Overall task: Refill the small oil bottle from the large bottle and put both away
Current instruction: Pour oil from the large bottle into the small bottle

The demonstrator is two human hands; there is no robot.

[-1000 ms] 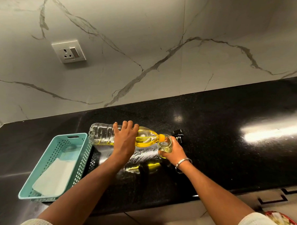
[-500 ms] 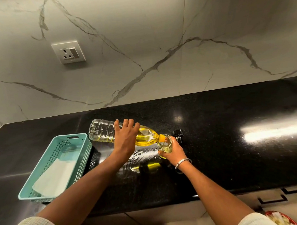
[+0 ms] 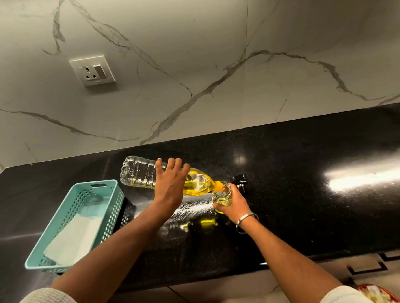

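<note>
Both hands hold: left hand (image 3: 170, 187) grips the tilted large bottle (image 3: 149, 175), right hand (image 3: 234, 201) grips the small bottle (image 3: 222, 194) under its mouth.

The left grip (image 3: 170, 187) covers the middle of the large bottle (image 3: 140, 173), and the right grip (image 3: 234, 201) hides the near side of the small bottle (image 3: 222, 194). Whether oil flows between their mouths is too small to tell. Down right of the right grip, a red object (image 3: 379, 294) is cut off by the frame's edge.
</note>
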